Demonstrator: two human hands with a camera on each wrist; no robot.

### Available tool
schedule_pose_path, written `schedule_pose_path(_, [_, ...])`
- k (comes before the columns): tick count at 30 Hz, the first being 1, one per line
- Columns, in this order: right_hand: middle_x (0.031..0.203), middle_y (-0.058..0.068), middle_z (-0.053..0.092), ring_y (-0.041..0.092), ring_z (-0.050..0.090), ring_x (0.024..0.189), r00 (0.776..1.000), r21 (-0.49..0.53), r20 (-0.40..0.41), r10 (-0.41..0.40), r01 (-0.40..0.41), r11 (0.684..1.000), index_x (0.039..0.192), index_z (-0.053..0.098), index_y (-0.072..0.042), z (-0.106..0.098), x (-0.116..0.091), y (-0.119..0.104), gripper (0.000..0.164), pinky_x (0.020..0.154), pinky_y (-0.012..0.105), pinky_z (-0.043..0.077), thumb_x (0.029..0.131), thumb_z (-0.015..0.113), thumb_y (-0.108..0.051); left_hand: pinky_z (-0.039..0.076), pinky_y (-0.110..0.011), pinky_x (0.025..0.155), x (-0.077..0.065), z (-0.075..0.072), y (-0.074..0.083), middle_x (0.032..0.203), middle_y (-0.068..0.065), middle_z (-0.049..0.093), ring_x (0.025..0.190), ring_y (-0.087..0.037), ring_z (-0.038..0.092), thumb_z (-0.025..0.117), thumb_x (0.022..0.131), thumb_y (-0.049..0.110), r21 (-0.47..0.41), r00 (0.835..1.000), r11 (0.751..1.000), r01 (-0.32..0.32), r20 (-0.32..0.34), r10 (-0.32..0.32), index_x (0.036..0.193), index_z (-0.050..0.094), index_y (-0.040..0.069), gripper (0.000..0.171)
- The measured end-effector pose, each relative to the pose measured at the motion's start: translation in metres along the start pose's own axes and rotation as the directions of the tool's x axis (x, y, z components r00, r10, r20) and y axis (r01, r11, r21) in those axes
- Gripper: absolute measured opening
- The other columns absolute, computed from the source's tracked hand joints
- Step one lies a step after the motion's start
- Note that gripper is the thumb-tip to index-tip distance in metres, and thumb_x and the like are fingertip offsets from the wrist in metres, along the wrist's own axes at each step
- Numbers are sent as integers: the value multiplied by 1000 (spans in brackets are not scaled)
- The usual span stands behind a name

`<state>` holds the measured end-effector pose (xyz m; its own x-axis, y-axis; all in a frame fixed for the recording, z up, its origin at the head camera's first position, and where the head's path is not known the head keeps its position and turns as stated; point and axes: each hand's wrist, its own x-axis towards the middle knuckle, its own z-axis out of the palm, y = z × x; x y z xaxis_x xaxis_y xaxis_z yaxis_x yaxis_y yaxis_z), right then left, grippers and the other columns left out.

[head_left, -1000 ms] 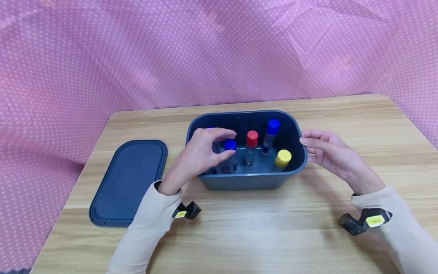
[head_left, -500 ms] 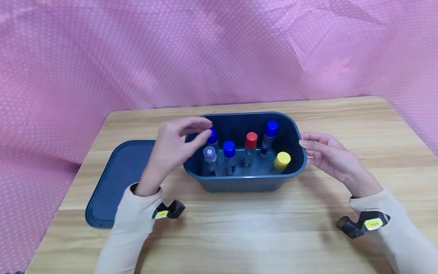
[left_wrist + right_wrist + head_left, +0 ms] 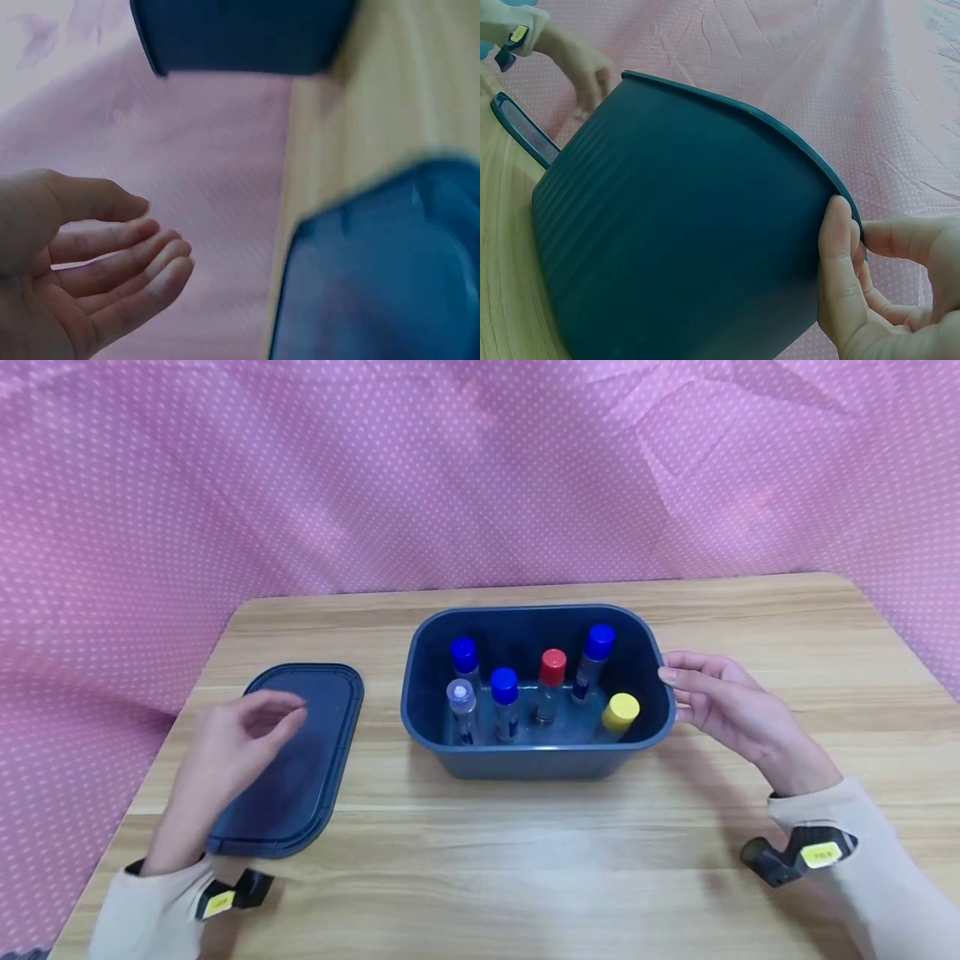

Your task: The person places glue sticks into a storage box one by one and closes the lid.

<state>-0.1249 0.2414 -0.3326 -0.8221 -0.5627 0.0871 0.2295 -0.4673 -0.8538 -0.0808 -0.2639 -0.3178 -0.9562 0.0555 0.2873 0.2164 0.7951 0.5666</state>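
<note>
A dark blue plastic storage bin (image 3: 525, 764) stands on the table, with several small clear bottles upright in it. Blue caps top some of them, such as one bottle (image 3: 505, 687); others are a red-capped bottle (image 3: 552, 668), a yellow-capped bottle (image 3: 620, 713) and a bottle with a pale, clear top (image 3: 462, 697). At the bin's right end, my right hand (image 3: 731, 706) pinches the rim, thumb over the edge and fingers against the outer wall (image 3: 682, 210). My left hand (image 3: 232, 743) hovers over the flat dark blue lid (image 3: 322, 760), fingers loosely curved around nothing.
The wooden table (image 3: 540, 868) carries the bin at its middle and the lid at its left. Pink dotted cloth (image 3: 480, 477) hangs behind the table's far edge and down its sides.
My left hand has left the bottles at the bin's left end and moved left to above the lid, uncovering the bottles there. My right hand stays on the rim.
</note>
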Motion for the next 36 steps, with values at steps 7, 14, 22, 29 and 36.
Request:
schedule_pose_path(7, [104, 8, 67, 16, 68, 90, 1000, 0, 12, -7, 7, 1000, 110, 62, 3, -1, 0, 2, 31, 75, 29, 57, 101, 33, 7, 45, -9, 60, -29, -15, -40, 91, -17, 72, 73, 8, 58, 71, 86, 11, 165, 998, 985, 59, -1, -59, 97, 72, 2, 14])
schedule_pose_path(14, [102, 8, 67, 16, 68, 88, 1000, 3, -15, 1, -1, 1000, 110, 62, 3, -1, -2, 2, 30, 74, 29, 58, 101, 34, 7, 40, -20, 55, -55, -25, -73, 83, -21, 71, 70, -26, 68, 69, 85, 7, 281, 982, 944, 175, 25, -189, 94, 70, -3, 13])
schedule_pose_path(22, [103, 8, 68, 16, 68, 88, 1000, -2, -12, -6, 6, 1000, 111, 62, 3, -2, -3, 3, 30, 73, 30, 58, 101, 34, 7, 43, -29, 60, -69, -32, -95, 80, -20, 70, 74, -35, 67, 65, 88, 7, 325, 949, 907, 269, 71, -307, 98, 67, -9, 19])
schedule_pose_path(29, [102, 7, 68, 16, 68, 88, 1000, -15, -12, -5, 5, 1000, 110, 63, 2, -1, -3, 4, 30, 73, 30, 57, 101, 35, 6, 41, -27, 58, -74, -31, -100, 79, -20, 70, 68, -28, 66, 65, 86, 5, 333, 946, 896, 292, 38, -322, 96, 68, -8, 16])
schedule_pose_path(36, [103, 8, 68, 16, 68, 88, 1000, -11, -6, -4, 4, 1000, 111, 62, 2, -1, -2, 4, 29, 74, 29, 58, 101, 35, 6, 36, -25, 55, -81, -30, -105, 78, -14, 70, 65, -7, 56, 67, 84, 5, 336, 945, 890, 308, -1, -327, 91, 69, -4, 12])
